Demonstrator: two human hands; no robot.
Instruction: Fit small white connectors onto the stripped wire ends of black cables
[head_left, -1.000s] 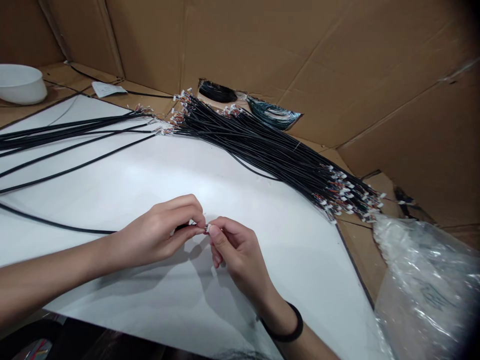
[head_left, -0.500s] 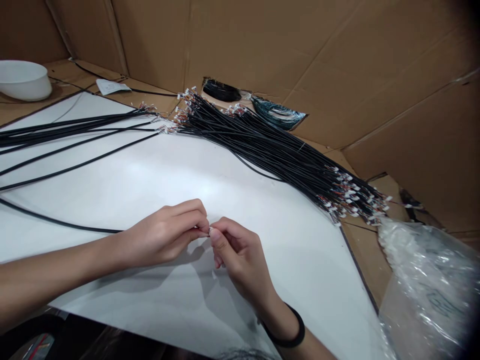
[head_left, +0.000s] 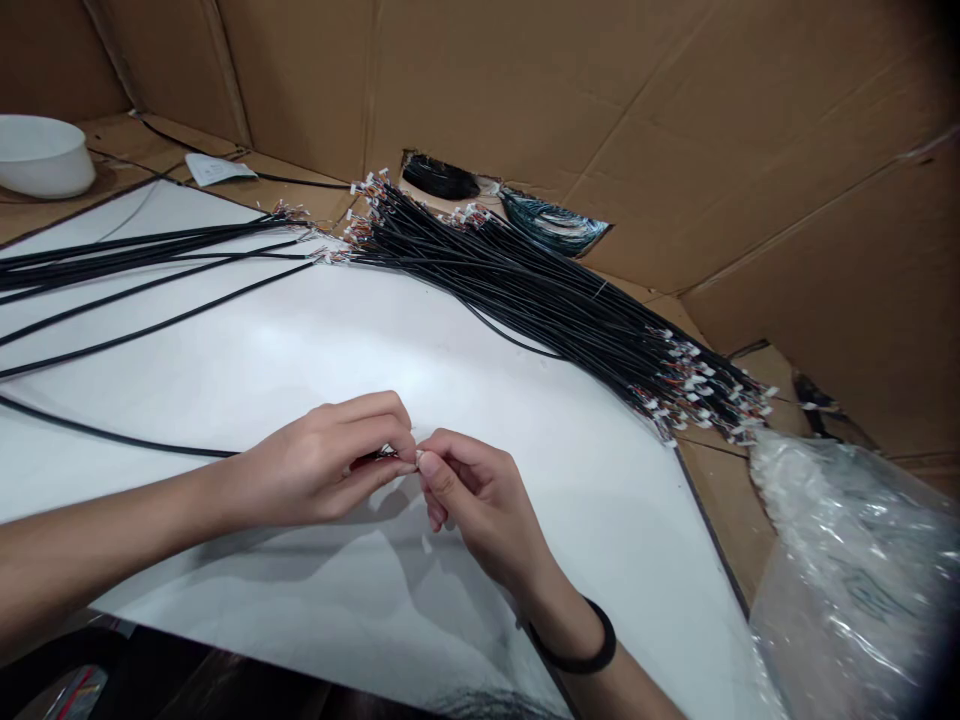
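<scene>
Fingertips nearly meeting over the white sheet (head_left: 645,560), and it's fine work: my right hand (head_left: 476,500) comes in from five o'clock, thumb and forefinger pinched tight on a small white connector (head_left: 420,459), right at the centre of the dial. My left hand (head_left: 330,460), just beside it at nine, has its fingertips closed on the thin wires (head_left: 386,452), though how many I've got between them I can't tell, my own fingers being in the way. Behind that wrist the black cable (head_left: 127,435) runs off to nine o'clock, and there's a danger: if it snags or drags out there, the tug could travel straight to my pinch and pull a wire askew. So little of the connector shows that a slight roll of my right thumb could turn it unnoticed, and a wire could meet it at a slant and bend. Squeeze too hard on the left and those strands could kink; too softly and one could slip free. Up at one o'clock lies the big cable pile (head_left: 510,280), with more loose cables (head_left: 150,250) at ten, both well apart from my fingers, so the likelier trouble sits inside this pinch.
</scene>
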